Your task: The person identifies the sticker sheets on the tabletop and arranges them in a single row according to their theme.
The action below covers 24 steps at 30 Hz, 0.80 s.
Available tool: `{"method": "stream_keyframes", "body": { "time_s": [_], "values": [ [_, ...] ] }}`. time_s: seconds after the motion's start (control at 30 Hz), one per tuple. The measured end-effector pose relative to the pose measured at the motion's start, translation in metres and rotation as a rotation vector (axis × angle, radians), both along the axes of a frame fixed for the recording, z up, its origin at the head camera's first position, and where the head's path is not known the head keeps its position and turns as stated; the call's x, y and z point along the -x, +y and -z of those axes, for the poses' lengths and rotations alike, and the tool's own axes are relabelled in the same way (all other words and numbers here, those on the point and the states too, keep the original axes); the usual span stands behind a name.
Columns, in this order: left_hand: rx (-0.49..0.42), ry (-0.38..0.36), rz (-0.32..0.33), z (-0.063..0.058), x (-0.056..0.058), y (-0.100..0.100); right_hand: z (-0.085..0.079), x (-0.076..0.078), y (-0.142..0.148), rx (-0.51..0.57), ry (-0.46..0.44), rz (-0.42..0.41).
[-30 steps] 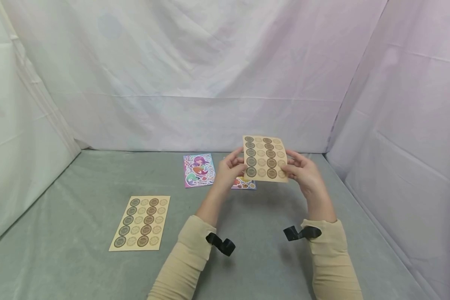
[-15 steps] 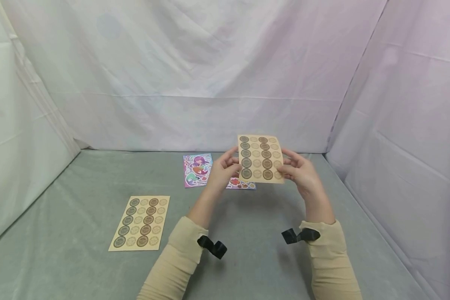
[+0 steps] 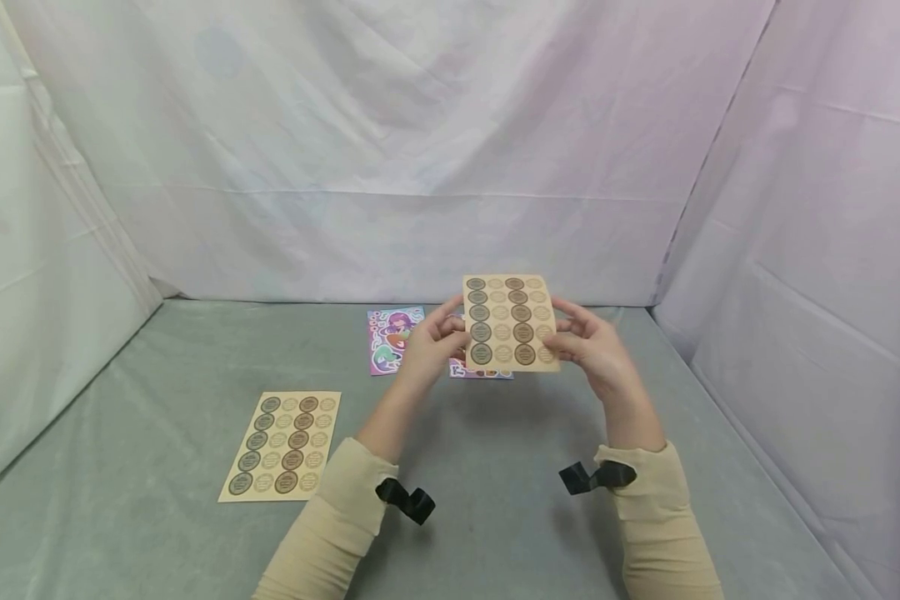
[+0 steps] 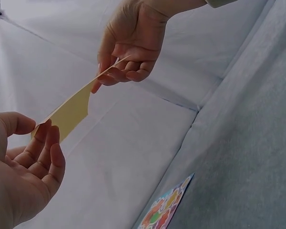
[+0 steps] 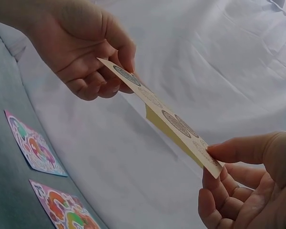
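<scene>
The sticker sheet (image 3: pixel 510 323) is raised above the grey table (image 3: pixel 495 517), its left edge pinched by the left hand (image 3: pixel 427 348), its right edge by the right hand (image 3: pixel 597 352), thumb on the printed face. Beyond it lie a mermaid sheet (image 3: pixel 390 340) and a half-hidden sheet (image 3: pixel 483 374), apparently similar; pale drapes (image 3: pixel 420 125) hang farther behind it.

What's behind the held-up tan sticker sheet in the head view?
A colorful sticker sheet on the grey table; its lower edge shows, while the tan sheet and left hand hide most of the rest.
</scene>
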<state>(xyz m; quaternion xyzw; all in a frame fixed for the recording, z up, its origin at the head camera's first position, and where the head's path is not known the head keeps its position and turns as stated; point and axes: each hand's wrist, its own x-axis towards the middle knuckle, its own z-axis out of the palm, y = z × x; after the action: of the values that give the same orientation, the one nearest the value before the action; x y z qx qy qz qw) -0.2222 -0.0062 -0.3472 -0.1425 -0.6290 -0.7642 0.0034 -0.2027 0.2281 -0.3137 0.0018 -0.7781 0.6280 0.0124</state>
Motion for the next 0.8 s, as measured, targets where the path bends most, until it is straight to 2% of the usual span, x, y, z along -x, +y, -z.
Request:
{"method": "stream_keyframes", "body": {
  "time_s": [0.53,0.8],
  "values": [
    [-0.009,-0.014,0.018,-0.004,-0.012,-0.021,-0.001,-0.004,-0.017,-0.017,0.005,-0.056],
    [0.040,-0.042,-0.015,-0.002,-0.017,-0.033,0.000,-0.007,-0.030,-0.011,-0.004,-0.098]
  ]
}}
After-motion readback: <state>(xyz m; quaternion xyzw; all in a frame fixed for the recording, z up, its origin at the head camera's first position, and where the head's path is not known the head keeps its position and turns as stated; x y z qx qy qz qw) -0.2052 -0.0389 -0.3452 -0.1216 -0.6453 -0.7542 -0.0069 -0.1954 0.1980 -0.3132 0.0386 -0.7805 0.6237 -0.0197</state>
